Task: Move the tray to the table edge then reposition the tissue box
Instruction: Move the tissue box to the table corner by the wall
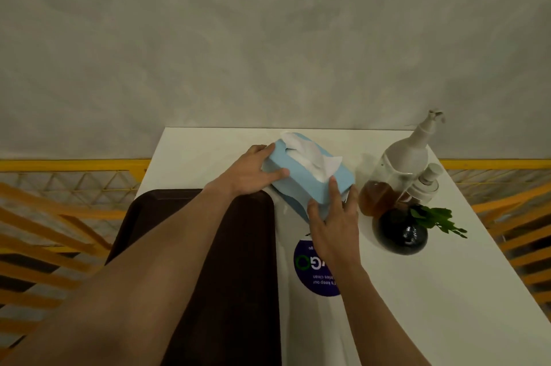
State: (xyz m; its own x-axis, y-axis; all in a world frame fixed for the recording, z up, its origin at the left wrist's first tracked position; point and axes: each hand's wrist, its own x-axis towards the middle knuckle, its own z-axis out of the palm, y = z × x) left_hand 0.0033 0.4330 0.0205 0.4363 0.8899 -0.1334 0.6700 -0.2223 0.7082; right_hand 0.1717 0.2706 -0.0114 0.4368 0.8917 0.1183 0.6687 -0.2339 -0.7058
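Observation:
A light blue tissue box [301,177] with a white tissue sticking out of its top sits tilted near the far middle of the white table [417,291]. My left hand [253,171] grips its far-left end, thumb across the top. My right hand [334,219] holds its near-right corner, fingers on the top and side. A dark brown tray [143,216] lies along the table's left edge, overhanging it slightly; my left forearm crosses over it and hides its middle.
A large pump bottle of amber liquid [396,174], a small white spray bottle [426,183] and a black round vase with green leaves [402,234] stand right of the box. A round blue sticker [313,273] lies near my right wrist. Yellow railings flank the table.

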